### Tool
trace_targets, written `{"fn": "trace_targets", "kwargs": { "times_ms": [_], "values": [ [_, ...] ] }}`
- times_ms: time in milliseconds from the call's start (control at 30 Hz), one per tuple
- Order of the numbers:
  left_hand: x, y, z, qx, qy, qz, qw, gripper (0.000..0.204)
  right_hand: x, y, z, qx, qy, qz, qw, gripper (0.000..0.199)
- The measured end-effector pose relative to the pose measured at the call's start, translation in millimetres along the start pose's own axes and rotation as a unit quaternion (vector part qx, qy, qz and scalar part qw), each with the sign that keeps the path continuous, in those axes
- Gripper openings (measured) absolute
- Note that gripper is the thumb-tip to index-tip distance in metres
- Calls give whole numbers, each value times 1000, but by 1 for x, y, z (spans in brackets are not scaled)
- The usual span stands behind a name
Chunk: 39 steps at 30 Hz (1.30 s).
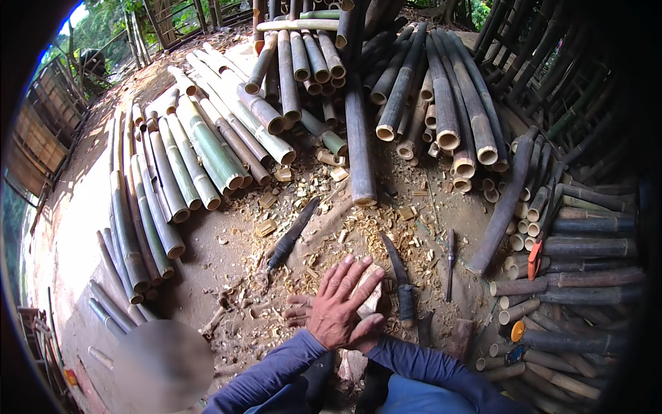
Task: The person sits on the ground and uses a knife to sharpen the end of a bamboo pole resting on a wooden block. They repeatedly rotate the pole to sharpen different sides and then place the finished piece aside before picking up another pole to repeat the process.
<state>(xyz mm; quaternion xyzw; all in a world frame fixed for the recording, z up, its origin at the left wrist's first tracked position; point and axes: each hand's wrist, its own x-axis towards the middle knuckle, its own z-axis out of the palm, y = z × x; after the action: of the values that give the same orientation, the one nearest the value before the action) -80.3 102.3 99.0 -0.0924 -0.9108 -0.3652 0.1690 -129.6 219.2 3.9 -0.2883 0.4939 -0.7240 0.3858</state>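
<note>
My left hand (pixel 338 307) lies across my right hand, its fingers spread and stretched out, with nothing in it. Much of my right hand (pixel 298 312) is hidden underneath; its outstretched fingertips show on the left. Just beyond the hands, partly covered by them, is a pale wood-coloured block (pixel 371 302). A curved knife (pixel 396 265) with a black wrapped handle lies right of the hands. Farther left lies a dark-bladed knife (pixel 295 233), also with a wrapped handle. A slim dark rod-like tool (pixel 450 265) is on the ground to the right.
Cut bamboo poles (pixel 207 152) lie fanned out at left, with a high bamboo stack (pixel 303 62) at the back. More bamboo lengths (pixel 586 276) are piled at right, near an orange-handled tool (pixel 534 259) and a round yellow object (pixel 517 331). Wood shavings (pixel 365 228) cover the ground.
</note>
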Motion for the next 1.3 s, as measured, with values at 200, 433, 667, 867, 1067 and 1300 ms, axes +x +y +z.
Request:
{"fn": "trace_targets", "kwargs": {
  "times_ms": [200,433,667,867,1067,1300],
  "values": [
    [-47,17,24,20,-162,32,986,94,-40,7,35,493,40,119,861,102],
    [-74,-9,40,101,-181,34,978,93,-33,-117,-19,445,219,77,865,96],
    [-144,-93,-10,-37,-19,-300,953,68,-91,-208,-104,198,255,-154,934,57],
    [-190,-215,-101,211,174,-483,832,60,-115,-135,-95,100,384,124,910,34],
    [-208,-296,-224,409,334,-608,593,65,-166,-85,-77,-85,338,287,892,25],
    [-242,-320,-304,397,193,-722,533,78,-193,-61,-81,-186,321,335,866,22]
  ]
}}
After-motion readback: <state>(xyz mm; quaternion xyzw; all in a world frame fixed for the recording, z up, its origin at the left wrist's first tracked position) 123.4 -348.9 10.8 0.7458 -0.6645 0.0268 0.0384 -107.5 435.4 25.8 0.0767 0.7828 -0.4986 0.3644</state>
